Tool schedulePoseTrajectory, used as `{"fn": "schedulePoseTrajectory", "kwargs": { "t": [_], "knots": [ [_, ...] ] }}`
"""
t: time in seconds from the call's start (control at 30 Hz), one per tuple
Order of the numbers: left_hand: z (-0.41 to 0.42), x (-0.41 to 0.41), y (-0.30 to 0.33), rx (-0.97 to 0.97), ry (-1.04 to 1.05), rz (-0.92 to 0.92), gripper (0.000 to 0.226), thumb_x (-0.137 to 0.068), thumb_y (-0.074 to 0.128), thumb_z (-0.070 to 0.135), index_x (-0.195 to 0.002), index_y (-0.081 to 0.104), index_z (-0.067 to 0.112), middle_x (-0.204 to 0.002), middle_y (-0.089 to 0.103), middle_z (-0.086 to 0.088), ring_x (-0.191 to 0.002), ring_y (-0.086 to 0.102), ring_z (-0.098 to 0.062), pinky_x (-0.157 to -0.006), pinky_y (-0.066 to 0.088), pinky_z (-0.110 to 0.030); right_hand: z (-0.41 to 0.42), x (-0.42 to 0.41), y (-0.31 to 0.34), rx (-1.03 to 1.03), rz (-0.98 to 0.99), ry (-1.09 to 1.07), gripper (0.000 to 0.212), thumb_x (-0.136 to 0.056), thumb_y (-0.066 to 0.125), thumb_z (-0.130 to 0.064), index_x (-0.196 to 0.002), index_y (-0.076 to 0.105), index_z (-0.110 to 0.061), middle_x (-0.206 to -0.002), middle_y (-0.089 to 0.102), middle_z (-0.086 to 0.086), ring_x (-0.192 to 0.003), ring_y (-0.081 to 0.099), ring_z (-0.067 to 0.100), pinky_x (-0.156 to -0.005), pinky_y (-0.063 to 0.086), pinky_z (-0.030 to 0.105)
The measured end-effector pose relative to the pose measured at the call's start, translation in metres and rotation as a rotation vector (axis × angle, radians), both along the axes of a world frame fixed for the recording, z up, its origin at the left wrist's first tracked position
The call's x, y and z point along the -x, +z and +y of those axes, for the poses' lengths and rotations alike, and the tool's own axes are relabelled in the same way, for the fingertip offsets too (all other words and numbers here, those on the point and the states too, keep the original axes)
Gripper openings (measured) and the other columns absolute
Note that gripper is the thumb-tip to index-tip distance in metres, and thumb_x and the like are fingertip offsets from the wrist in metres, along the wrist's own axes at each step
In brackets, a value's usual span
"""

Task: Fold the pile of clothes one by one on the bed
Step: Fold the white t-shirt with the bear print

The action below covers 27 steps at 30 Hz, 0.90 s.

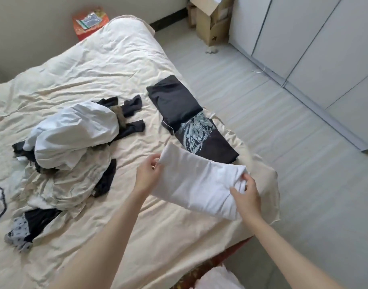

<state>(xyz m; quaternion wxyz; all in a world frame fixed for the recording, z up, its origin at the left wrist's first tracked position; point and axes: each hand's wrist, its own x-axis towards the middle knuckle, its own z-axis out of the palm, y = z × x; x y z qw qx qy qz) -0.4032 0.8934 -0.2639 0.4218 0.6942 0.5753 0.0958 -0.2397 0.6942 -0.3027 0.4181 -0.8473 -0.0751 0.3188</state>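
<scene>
A folded white garment (196,180) is held just above the cream bed sheet (108,65) near the bed's right edge. My left hand (148,173) pinches its far left corner. My right hand (246,195) grips its near right end, fingers curled into the cloth. Beyond it lie two folded dark garments: a black T-shirt with a pale print (204,137) and a plain dark one (174,100). The unfolded pile (72,147) of white, cream and black clothes sits to the left on the bed.
A grey dotted garment (18,234) lies at the pile's near end. The bed's right edge drops to a pale tiled floor (283,130). Cardboard boxes (212,19) stand by the far wall, white wardrobe doors (324,42) at the right, an orange box (89,21) behind the bed.
</scene>
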Motion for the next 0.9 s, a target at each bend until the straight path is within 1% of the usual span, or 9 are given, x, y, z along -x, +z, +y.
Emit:
{"fn": "schedulePoseTrajectory", "kwargs": {
  "t": [0.23,0.33,0.43,0.5,0.57,0.67,0.73,0.8,0.9],
  "knots": [
    [0.088,-0.13,-0.024,-0.307,-0.202,0.001,0.031,-0.09,0.05,0.001,-0.115,0.066,0.011,-0.102,0.062,-0.007,-0.091,0.052,-0.017,-0.075,0.032,-0.019,0.053,-0.046,-0.044,-0.08,0.024,-0.151,0.066,-0.085,0.067,-0.013,-0.142,0.033,-0.01,-0.138,0.05,0.009,-0.121,0.05,0.028,-0.088,0.034,0.024],
    [0.112,-0.166,-0.05,-0.343,-0.209,-0.001,0.031,-0.091,0.051,0.003,-0.116,0.066,0.013,-0.104,0.061,-0.014,-0.101,0.055,-0.026,-0.087,0.036,-0.024,0.07,-0.056,-0.07,-0.132,0.064,-0.181,0.069,-0.085,0.068,-0.01,-0.142,0.032,-0.004,-0.139,0.048,0.015,-0.123,0.049,0.028,-0.101,0.037,0.03],
    [0.124,-0.189,-0.082,-0.381,-0.231,0.021,0.032,-0.092,0.051,0.004,-0.118,0.065,0.014,-0.104,0.059,-0.014,-0.106,0.053,-0.029,-0.094,0.039,-0.033,0.078,-0.059,-0.096,-0.154,0.129,-0.214,0.068,-0.085,0.067,-0.007,-0.142,0.031,-0.002,-0.138,0.048,0.016,-0.122,0.05,0.027,-0.104,0.038,0.035],
    [0.127,-0.195,-0.106,-0.373,-0.29,0.127,0.039,-0.093,0.049,0.005,-0.128,0.059,0.016,-0.118,0.056,-0.015,-0.114,0.048,-0.033,-0.098,0.037,-0.041,0.078,-0.059,-0.11,-0.129,0.193,-0.194,0.068,-0.087,0.066,-0.011,-0.144,0.029,-0.003,-0.138,0.048,0.014,-0.123,0.05,0.026,-0.103,0.038,0.033],
    [0.124,-0.197,-0.129,-0.342,-0.396,0.298,0.051,-0.095,0.05,0.015,-0.144,0.039,0.022,-0.141,0.04,-0.015,-0.127,0.037,-0.034,-0.103,0.034,-0.045,0.074,-0.062,-0.121,-0.072,0.207,-0.186,0.068,-0.087,0.066,-0.02,-0.144,0.031,-0.007,-0.128,0.054,0.012,-0.118,0.052,0.029,-0.096,0.04,0.029],
    [0.11,-0.195,-0.149,-0.408,-0.645,0.401,0.068,-0.093,0.051,0.042,-0.151,0.015,0.033,-0.159,0.005,-0.009,-0.144,0.009,-0.033,-0.11,0.019,-0.054,0.064,-0.066,-0.117,0.021,-0.104,-0.167,0.061,-0.086,0.068,-0.027,-0.137,0.042,-0.009,-0.116,0.054,0.013,-0.11,0.053,0.03,-0.093,0.042,0.038],
    [0.106,-0.199,-0.163,-0.443,-0.797,0.449,0.073,-0.089,0.048,0.057,-0.15,0.009,0.041,-0.16,-0.007,-0.002,-0.146,-0.008,-0.03,-0.11,0.006,-0.063,0.069,-0.07,-0.112,0.05,-0.529,-0.016,0.046,-0.086,0.068,-0.022,-0.127,0.056,-0.008,-0.113,0.057,0.015,-0.106,0.052,0.031,-0.089,0.039,0.041],
    [0.104,-0.203,-0.174,-0.437,-0.827,0.474,0.077,-0.086,0.041,0.066,-0.148,0.003,0.045,-0.159,-0.015,0.003,-0.145,-0.018,-0.027,-0.106,-0.005,-0.068,0.085,-0.072,-0.114,-0.015,-0.83,0.231,0.035,-0.087,0.06,-0.024,-0.118,0.065,-0.01,-0.116,0.06,0.016,-0.111,0.052,0.03,-0.094,0.038,0.044],
    [0.102,-0.21,-0.186,-0.456,-0.814,0.481,0.077,-0.083,0.029,0.074,-0.148,-0.001,0.046,-0.158,-0.018,0.005,-0.143,-0.023,-0.025,-0.103,-0.013,-0.069,0.111,-0.071,-0.126,0.023,-0.888,0.588,0.044,-0.089,0.046,-0.037,-0.122,0.064,-0.014,-0.134,0.054,0.018,-0.129,0.047,0.035,-0.107,0.033,0.055]
  ]
}}
